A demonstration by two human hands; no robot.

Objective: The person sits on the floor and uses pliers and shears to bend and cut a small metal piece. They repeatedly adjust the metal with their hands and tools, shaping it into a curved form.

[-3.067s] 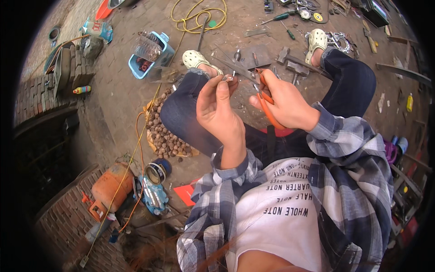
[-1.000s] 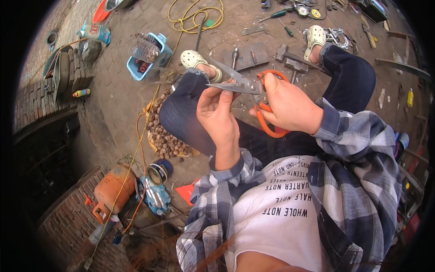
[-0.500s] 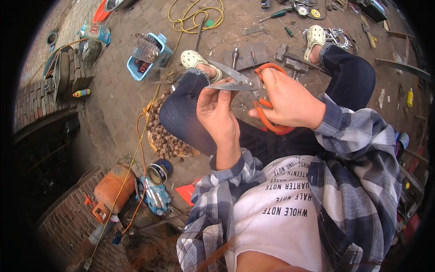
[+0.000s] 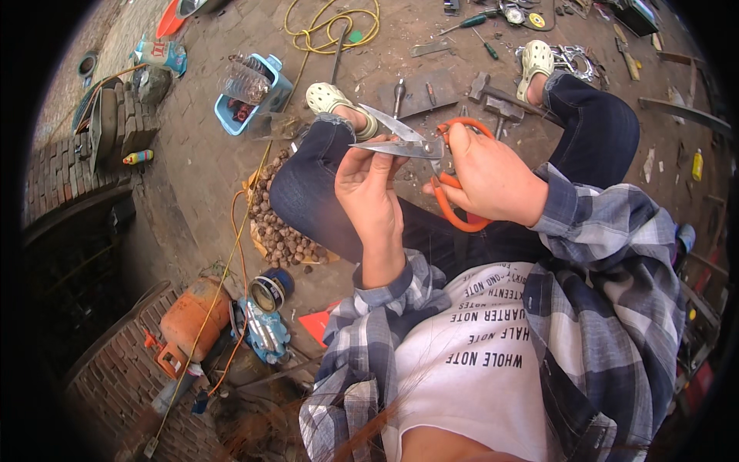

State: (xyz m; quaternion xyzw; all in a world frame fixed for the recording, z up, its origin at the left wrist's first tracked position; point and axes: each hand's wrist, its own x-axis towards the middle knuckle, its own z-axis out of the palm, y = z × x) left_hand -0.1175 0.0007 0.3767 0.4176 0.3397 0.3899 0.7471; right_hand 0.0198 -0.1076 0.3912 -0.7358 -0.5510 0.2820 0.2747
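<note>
A pair of scissors (image 4: 416, 148) with orange handles hangs above my lap, its two metal blades spread apart and pointing left. My right hand (image 4: 493, 171) is closed round the handle loops. The thumb and fingers of my left hand (image 4: 372, 185) pinch the lower blade near its middle; part of those fingers hides behind the metal. Whether anything small is also between them, I cannot make out. Below the blades are my knees in dark jeans (image 4: 312, 196) and a pale clog (image 4: 336, 100).
Several walnut-like brown balls (image 4: 289, 239) lie left of my knee. Beyond are a blue basket (image 4: 223, 115), a coiled yellow hose (image 4: 362, 35) and hammers (image 4: 504, 108). An orange gas cylinder (image 4: 196, 316) and an open tin (image 4: 267, 292) stand at lower left.
The scissors' handles and my right hand have shifted slightly. Both hands keep their grip, and the blades remain apart.
</note>
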